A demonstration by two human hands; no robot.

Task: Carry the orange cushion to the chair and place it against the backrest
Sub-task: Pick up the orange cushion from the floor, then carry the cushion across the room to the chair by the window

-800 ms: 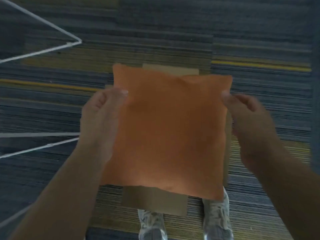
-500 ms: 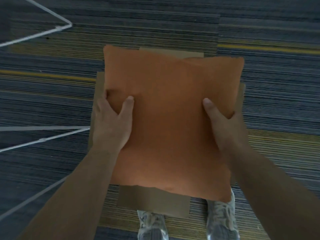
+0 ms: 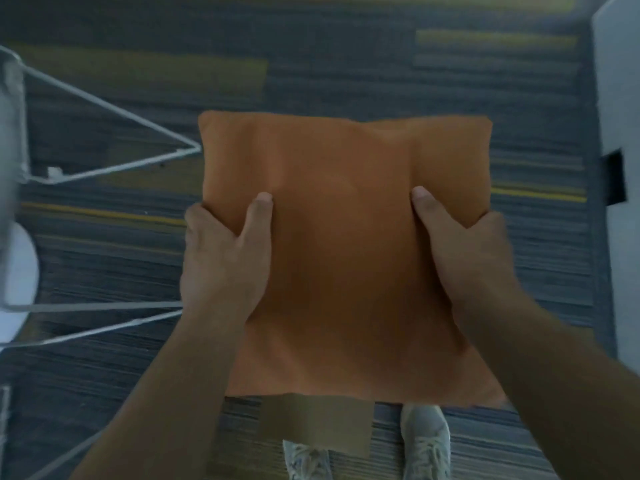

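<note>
The orange cushion is square and soft, held flat in front of me above the striped carpet. My left hand grips its left edge, thumb on top and fingers hidden beneath. My right hand grips the right edge in the same way. Both thumbs dent the fabric. White wire legs and a white rounded part of some furniture show at the left; I cannot tell whether this is the chair. No backrest is in view.
A flat brown cardboard piece lies on the carpet below the cushion, by my two grey shoes. A white wall or panel with a dark slot rises at the right edge. The carpet stretches ahead.
Both hands went from the cushion's sides to a firm grip on it. The cushion has come up off the cardboard, and the view has shifted so the white legs sit nearer and a white panel appears.
</note>
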